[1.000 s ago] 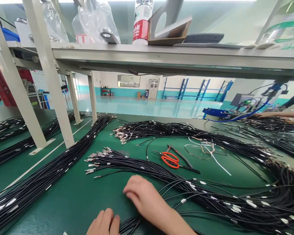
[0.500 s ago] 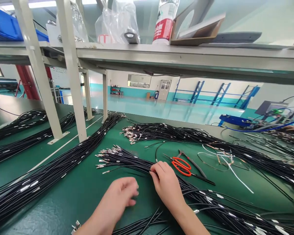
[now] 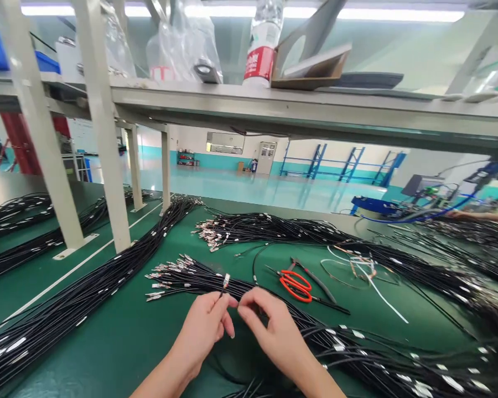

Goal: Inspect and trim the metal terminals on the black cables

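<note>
Inside the table's [image 3: 108, 342] far edge, my left hand [image 3: 207, 319] pinches a cable [image 3: 226, 282], likely to steady it; my right hand [image 3: 274, 326] is curled, hold unclear.

The bare left hand [image 3: 205, 326], its left forearm [image 3: 164, 367] slanting in from seven o'clock, pinches thumb to fingers just beside the loosely curled bare right hand [image 3: 276, 329], its right forearm [image 3: 311, 370] at five o'clock.

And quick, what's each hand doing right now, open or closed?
Left hand: closed, pinching a cable near its pale-tipped end.
Right hand: curled; whether it holds anything cannot be told.
</note>
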A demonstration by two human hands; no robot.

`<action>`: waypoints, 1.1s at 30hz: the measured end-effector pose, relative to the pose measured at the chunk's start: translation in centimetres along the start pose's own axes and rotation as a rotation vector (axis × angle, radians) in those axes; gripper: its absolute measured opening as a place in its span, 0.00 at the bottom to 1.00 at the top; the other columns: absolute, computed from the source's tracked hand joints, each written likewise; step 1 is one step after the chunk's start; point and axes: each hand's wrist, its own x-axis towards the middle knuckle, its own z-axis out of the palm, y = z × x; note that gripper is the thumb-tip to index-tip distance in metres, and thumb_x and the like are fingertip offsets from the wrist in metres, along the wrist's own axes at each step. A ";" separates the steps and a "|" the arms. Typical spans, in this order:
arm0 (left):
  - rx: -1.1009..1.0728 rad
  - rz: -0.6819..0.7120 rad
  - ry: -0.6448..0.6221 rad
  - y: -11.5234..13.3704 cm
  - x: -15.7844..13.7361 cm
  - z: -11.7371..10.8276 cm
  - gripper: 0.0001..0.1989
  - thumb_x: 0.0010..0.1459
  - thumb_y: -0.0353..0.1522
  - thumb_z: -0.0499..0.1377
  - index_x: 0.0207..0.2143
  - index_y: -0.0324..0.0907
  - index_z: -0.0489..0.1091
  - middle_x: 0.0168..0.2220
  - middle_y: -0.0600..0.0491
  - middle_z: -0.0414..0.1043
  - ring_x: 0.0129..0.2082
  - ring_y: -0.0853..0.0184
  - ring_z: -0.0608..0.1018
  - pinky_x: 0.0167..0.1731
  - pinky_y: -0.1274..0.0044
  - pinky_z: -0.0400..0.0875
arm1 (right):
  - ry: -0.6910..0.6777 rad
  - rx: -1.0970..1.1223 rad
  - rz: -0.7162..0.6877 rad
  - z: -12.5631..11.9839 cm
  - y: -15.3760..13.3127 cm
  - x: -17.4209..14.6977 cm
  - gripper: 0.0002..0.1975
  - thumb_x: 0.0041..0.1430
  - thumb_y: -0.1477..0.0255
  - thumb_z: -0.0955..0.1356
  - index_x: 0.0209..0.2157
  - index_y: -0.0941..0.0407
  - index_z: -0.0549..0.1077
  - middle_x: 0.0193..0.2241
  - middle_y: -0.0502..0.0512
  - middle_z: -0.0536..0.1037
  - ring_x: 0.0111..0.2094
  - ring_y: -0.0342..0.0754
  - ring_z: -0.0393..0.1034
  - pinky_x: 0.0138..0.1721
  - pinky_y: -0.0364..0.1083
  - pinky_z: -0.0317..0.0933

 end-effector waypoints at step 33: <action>-0.064 0.074 0.171 -0.4 -0.6 1.0 0.26 0.45 0.41 0.56 0.45 0.37 0.65 0.32 0.52 0.65 0.23 0.89 0.60 0.21 0.96 0.52 | 0.081 0.281 0.167 0.1 0.4 0.3 0.14 0.55 0.65 0.61 0.25 0.62 0.65 0.22 0.50 0.61 0.25 0.37 0.52 0.26 0.38 0.48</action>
